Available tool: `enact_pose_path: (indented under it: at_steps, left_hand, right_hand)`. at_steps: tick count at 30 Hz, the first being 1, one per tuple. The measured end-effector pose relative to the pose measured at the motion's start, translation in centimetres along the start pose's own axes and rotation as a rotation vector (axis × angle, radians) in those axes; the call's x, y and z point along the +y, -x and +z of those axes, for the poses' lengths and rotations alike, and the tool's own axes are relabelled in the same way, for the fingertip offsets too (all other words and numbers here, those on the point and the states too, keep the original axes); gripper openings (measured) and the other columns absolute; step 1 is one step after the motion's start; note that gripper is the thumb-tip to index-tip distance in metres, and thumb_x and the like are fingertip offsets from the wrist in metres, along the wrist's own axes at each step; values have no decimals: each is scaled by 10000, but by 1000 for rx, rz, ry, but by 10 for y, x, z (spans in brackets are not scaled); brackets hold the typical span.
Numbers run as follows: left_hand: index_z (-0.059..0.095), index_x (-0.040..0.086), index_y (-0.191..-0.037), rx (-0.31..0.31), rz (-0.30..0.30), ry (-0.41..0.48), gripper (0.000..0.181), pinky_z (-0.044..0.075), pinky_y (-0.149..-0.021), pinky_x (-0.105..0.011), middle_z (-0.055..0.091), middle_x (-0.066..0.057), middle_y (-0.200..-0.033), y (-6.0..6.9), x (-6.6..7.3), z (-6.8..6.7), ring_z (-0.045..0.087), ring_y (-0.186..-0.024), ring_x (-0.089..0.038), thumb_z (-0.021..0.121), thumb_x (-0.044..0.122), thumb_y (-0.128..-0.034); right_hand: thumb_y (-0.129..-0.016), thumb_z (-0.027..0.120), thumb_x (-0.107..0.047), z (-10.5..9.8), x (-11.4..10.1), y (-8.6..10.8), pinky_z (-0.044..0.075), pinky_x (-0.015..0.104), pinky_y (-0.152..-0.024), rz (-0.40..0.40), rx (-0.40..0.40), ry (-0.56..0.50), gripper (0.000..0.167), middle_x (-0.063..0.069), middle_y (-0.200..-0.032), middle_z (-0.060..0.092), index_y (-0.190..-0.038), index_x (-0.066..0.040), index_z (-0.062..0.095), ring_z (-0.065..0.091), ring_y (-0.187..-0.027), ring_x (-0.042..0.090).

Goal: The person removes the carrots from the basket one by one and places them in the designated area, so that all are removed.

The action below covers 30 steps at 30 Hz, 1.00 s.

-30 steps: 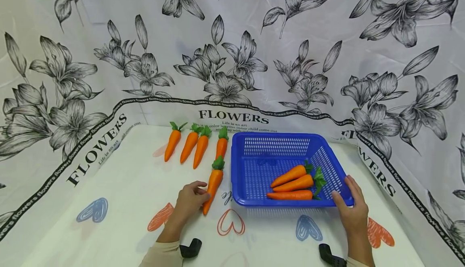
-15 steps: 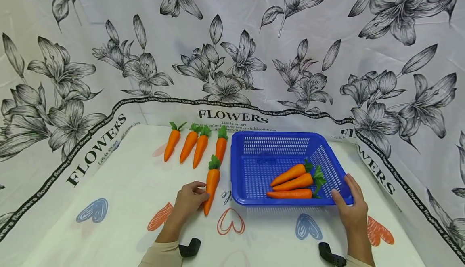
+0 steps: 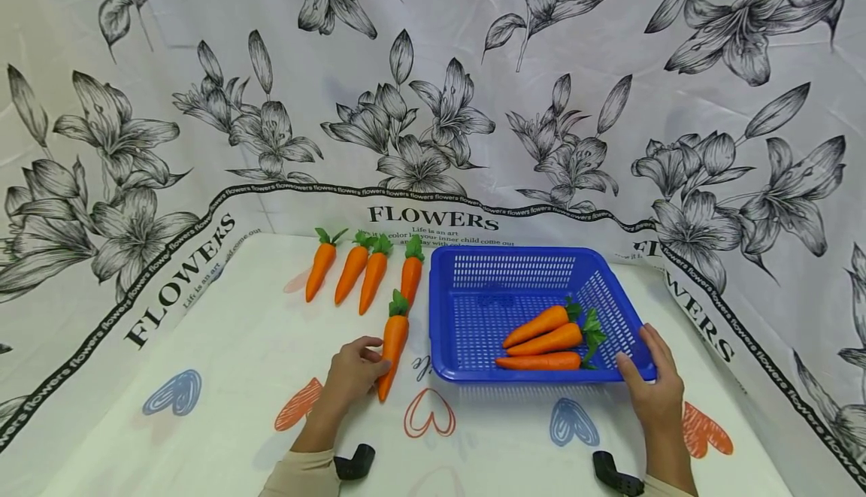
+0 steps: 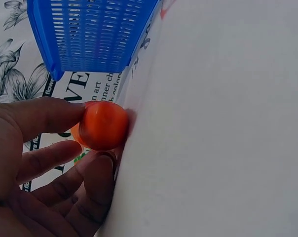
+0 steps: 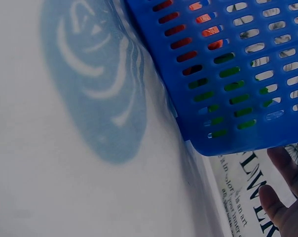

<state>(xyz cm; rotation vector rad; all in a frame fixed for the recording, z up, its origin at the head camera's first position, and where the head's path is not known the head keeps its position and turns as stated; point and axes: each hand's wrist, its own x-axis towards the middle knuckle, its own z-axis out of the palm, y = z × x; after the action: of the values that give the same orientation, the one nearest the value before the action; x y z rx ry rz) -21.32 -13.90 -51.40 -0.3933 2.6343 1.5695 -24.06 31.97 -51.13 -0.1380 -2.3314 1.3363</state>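
An orange carrot (image 3: 395, 335) with a green leafy top lies upright-wise on the table left of the basket. My left hand (image 3: 355, 369) pinches it near its lower end; thumb and fingers stand on either side of the carrot (image 4: 105, 124) in the left wrist view. The blue plastic basket (image 3: 443, 373) holds several carrots (image 3: 544, 340), bunched at its right side. My right hand (image 3: 656, 388) holds the basket's front right corner, thumb over the rim and fingers along the outer side. Part of this hand (image 5: 289, 207) shows in the right wrist view, at the lower right.
Behind the held carrot lies another carrot (image 3: 411, 275), partly covered by it. Farther left are three carrots (image 3: 322, 268) in a row. A white floral cloth (image 3: 237, 346) covers the table and rises as a backdrop behind it.
The held carrot's leafy end has swung slightly left, mostly in the first half second. Both hands and the basket stay nearly where they were.
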Motion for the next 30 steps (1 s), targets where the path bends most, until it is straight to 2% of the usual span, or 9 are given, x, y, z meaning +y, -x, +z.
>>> enact_pose_path:
  at_steps: [8,13,18,23,26,30]
  left_hand:
    - [624,49,-1206,0,-3,-8,414,534,-550,-302,607,-45,-884,-1,-1,0,574,-643,-179,762,138,-825]
    - [625,43,-1196,23,5,-2,411,527,-526,-307,615,-42,-873,0,-2,-4,583,-607,-180,759,140,-819]
    - [626,40,-1198,28,2,-10,419,528,-540,-310,629,-41,-887,3,-1,-9,590,-613,-184,759,155,-818]
    - [634,47,-1205,36,2,-15,426,528,-545,-308,641,-35,-900,8,1,-16,590,-609,-191,769,168,-820]
    - [644,53,-1203,26,29,10,411,526,-555,-307,646,-27,-913,13,6,-20,583,-635,-200,766,157,-825]
    - [648,50,-1201,-19,78,95,396,534,-593,-319,646,-32,-930,18,14,-26,576,-709,-221,754,122,-827]
  right_hand:
    - [-904,656,-284,-1,-1,2,214,492,-1102,7,-11,-12,611,-63,-1523,331,-1470,-202,439,258,-1395,142]
    - [-898,662,-295,0,-1,1,233,523,-1085,10,-14,-11,615,-95,-1517,329,-1468,-219,443,265,-1393,148]
    - [-896,661,-287,0,-1,1,224,548,-1081,-12,-8,-13,610,-62,-1518,340,-1462,-194,452,268,-1395,166]
    - [-897,660,-287,0,0,2,219,529,-1090,-13,-9,-8,608,-65,-1517,342,-1461,-189,453,269,-1393,156]
    - [-896,660,-286,0,1,2,221,509,-1096,-15,-4,-6,605,-84,-1511,345,-1458,-188,458,274,-1390,147]
    - [-896,662,-281,1,1,1,225,465,-1105,-16,1,-4,602,-93,-1508,349,-1456,-190,461,280,-1384,125]
